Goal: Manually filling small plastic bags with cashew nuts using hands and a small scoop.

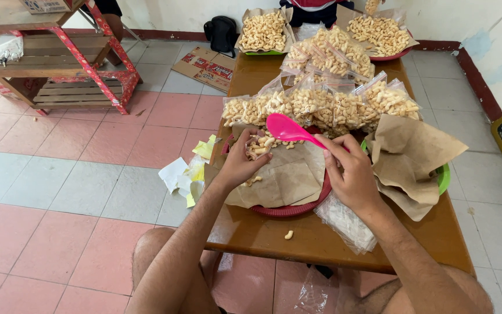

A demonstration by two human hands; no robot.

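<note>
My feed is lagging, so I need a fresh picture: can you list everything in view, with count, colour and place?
Wooden table: one, brown, centre.
Round red tray lined with brown paper: one, under both hands.
Pink plastic scoop: one, over the red tray.
Clear bags of pale puffed snacks: many, mid-table.
Green tray with crumpled brown paper: one, right edge.
Heaped snack trays: two, far end.
Empty clear bags: a few, near edge.
Loose snack piece: one, near edge.
Wooden shelf rack with red frame: one, upper left.
Black bag: one, by wall.
Left hand: on snacks.
Right hand: holds scoop.
</note>
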